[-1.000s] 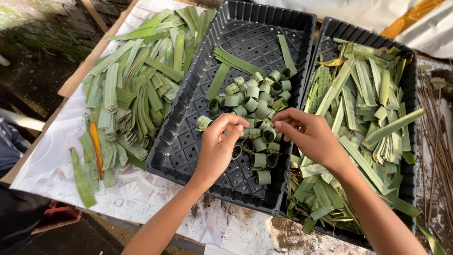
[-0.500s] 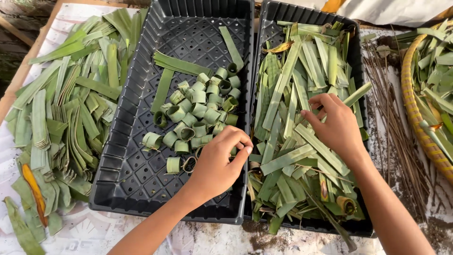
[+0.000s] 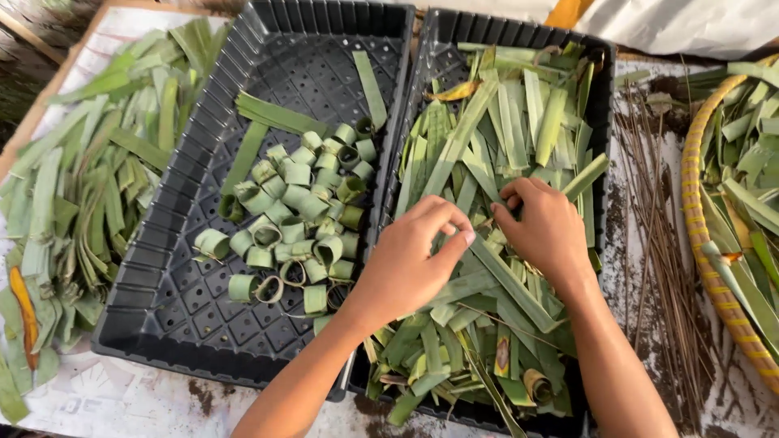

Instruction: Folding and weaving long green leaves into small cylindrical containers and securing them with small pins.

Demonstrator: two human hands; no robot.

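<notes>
Head view: left hand and right hand both pinch leaf strips in right black tray; rolled leaf rings in left tray.

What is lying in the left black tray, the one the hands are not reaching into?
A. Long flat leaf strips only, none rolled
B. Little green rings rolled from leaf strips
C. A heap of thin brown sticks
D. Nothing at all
B: the left black tray holds a cluster of small rolled leaf rings, while both hands, left hand and right hand, are over the flat leaf strips in the right tray.
</notes>
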